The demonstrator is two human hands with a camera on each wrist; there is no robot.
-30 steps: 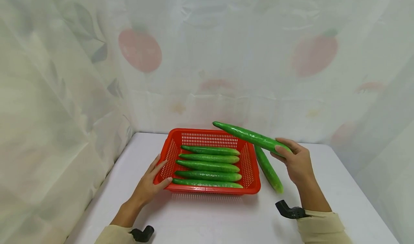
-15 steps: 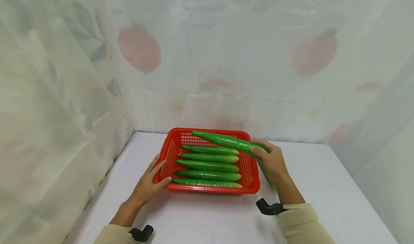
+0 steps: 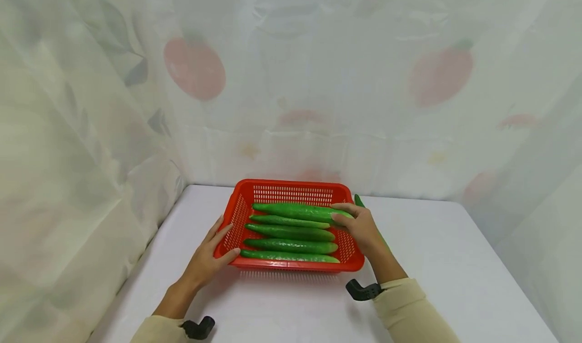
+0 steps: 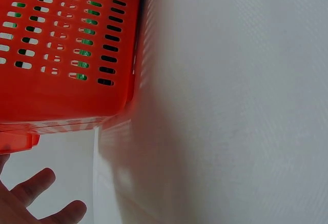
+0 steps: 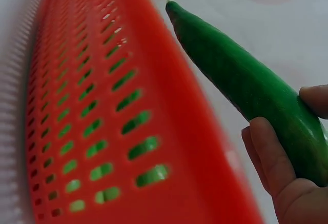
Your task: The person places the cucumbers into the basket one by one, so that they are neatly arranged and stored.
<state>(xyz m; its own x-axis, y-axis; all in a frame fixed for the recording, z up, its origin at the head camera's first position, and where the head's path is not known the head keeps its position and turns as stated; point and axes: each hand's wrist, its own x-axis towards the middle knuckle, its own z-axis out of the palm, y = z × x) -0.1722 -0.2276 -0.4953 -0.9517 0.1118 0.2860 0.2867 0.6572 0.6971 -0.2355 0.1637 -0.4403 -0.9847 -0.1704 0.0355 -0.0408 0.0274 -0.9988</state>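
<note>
My right hand (image 3: 361,229) pinches a cucumber (image 3: 295,211) near its paler end, between thumb and fingers. That cucumber lies crosswise over the back part of a red plastic basket (image 3: 291,266), above the rearmost of the others. Several more cucumbers (image 3: 291,233) lie side by side on the basket floor. My left hand (image 3: 204,264) rests against the basket's left side with fingers spread and the thumb at the front left corner. In the right wrist view, the held cucumber (image 5: 230,65) shows beyond the perforated basket wall (image 5: 102,106).
Another cucumber (image 3: 358,200) lies on the white table (image 3: 436,242) just right of the basket, mostly hidden by my right hand and forearm. A pale curtain (image 3: 313,80) with fruit prints hangs behind the table and along its sides.
My right hand has carried the cucumber left and down, from above the basket's right side into its back part. The left hand has stayed on the basket.
</note>
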